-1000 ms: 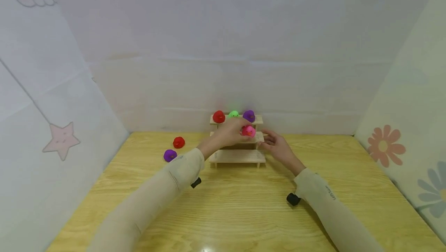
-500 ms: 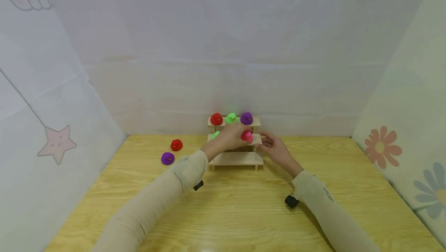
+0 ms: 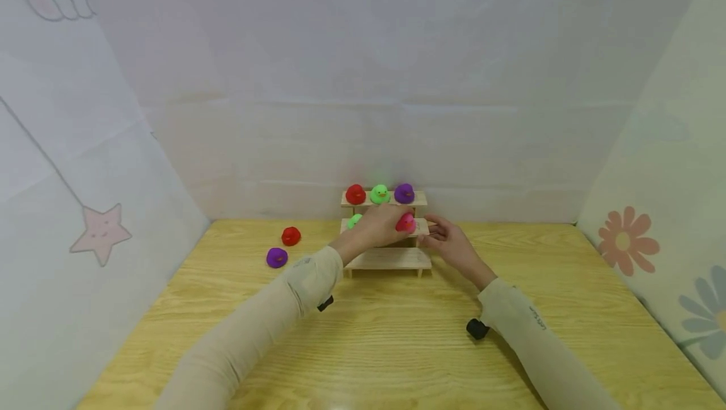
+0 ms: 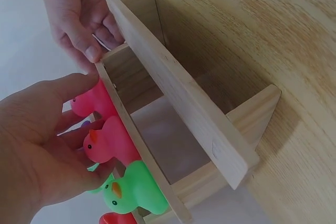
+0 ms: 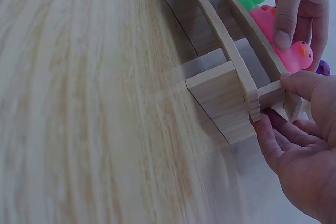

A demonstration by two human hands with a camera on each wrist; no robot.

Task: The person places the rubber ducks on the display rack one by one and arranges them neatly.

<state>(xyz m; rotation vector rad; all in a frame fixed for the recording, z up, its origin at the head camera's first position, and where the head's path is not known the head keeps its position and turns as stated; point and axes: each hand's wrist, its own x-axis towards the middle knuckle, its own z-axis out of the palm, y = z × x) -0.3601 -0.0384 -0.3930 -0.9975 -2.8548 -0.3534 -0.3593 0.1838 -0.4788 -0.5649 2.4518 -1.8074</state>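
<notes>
My left hand (image 3: 375, 226) pinches a pink toy duck (image 3: 406, 222) at the right end of the middle shelf of a three-step wooden stand (image 3: 388, 259). In the left wrist view, its thumb lies along that duck, and a second pink duck (image 4: 113, 142) and a green duck (image 4: 136, 190) sit beside it in a row. My right hand (image 3: 452, 245) grips the stand's right end; the right wrist view shows its thumb on the shelf edge and fingers against the side. Red (image 3: 355, 194), green (image 3: 380, 194) and purple (image 3: 404, 193) ducks line the top shelf.
A red duck (image 3: 291, 236) and a purple duck (image 3: 276, 257) lie on the wooden table (image 3: 374, 341), left of the stand. Behind the stand hangs a pale cloth wall (image 3: 374, 114), with patterned sheets at both sides.
My left hand has brought the pink duck slightly down onto the middle shelf. The green duck at that shelf's left end has come into view. My right hand stays at the stand's end.
</notes>
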